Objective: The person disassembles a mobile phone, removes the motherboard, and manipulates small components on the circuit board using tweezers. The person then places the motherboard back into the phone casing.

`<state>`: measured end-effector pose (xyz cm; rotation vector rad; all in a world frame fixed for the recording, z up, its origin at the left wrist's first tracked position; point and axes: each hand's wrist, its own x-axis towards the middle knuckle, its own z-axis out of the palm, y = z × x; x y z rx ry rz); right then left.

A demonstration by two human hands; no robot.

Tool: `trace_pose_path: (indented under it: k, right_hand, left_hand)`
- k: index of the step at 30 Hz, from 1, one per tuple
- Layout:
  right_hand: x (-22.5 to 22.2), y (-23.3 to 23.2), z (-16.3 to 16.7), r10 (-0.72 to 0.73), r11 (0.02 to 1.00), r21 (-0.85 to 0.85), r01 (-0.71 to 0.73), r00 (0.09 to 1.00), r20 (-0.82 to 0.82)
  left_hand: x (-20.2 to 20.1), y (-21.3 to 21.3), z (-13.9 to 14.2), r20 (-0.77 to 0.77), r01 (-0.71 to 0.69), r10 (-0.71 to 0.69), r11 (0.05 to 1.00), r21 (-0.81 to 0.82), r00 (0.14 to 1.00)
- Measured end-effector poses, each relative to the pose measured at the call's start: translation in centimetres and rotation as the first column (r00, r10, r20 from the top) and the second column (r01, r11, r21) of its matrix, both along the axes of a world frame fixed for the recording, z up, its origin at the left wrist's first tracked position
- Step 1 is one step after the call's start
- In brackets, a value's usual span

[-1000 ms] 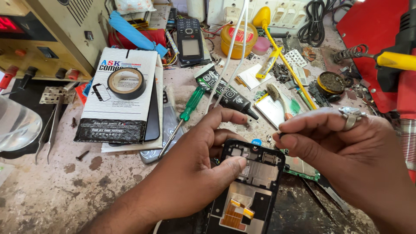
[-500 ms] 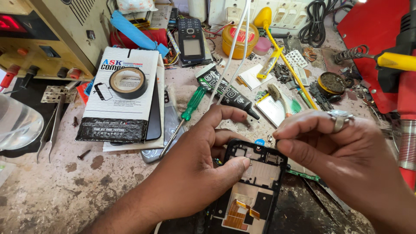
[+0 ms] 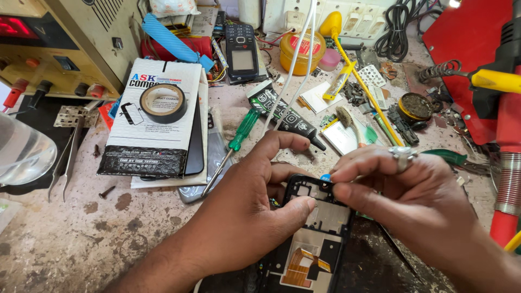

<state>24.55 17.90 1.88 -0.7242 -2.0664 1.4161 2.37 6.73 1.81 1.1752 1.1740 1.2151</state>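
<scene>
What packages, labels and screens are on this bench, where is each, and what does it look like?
Flat box: left of centre, white top, black base, tape roll on it.
Keypad phone: top centre, black, grey screen.
Red display: top left, on beige unit.
Glue tube: centre, black, white label.

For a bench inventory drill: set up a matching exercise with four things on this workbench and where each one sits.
Things:
1. Roll of black tape
2. Green-handled screwdriver
3. Opened phone frame
4. Tweezers

Places:
A. Left part of the bench, beside the white and black box
B. Under the fingertips of both hands
C. On top of the white and black box
D. Just right of the box, tip pointing toward the person

Pairs: 1-C, 2-D, 3-B, 4-A
</scene>
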Motion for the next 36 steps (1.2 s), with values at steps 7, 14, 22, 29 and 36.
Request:
trace_pose_path:
  k: [7, 14, 22, 29, 36]
  right_hand:
    - [-1.5, -1.1, -0.3, -0.147, 0.987, 0.068, 0.142, 0.987, 0.066]
    - [-1.1, -0.8, -0.8, -0.136, 0.989, -0.039, 0.139, 0.987, 0.08]
    - [0.6, 0.7, -0.9, -0.068, 0.976, -0.193, 0.096, 0.987, 0.145]
    - [0.6, 0.6, -0.5, -0.046, 0.998, 0.052, 0.043, 0.996, 0.07]
    - [-0.6, -1.3, 1.8, -0.072, 0.738, 0.674, -0.036, 0.989, 0.132]
  left_hand:
    - [0.0, -0.1, 0.6, -0.07, -0.018, 0.018, 1.0, -0.004, 0.997]
    - [0.2, -0.1, 0.3, -0.087, -0.027, 0.028, 1.0, 0.014, 0.996]
    - [-0.2, 0.0, -0.6, -0.068, 0.009, -0.004, 0.998, 0.065, 0.998]
    - [-0.5, 0.1, -1.3, -0.049, 0.005, 0.0, 0.995, 0.098, 0.999]
    - [-0.4, 0.1, -0.9, -0.077, -0.002, 0.009, 0.997, 0.081, 0.997]
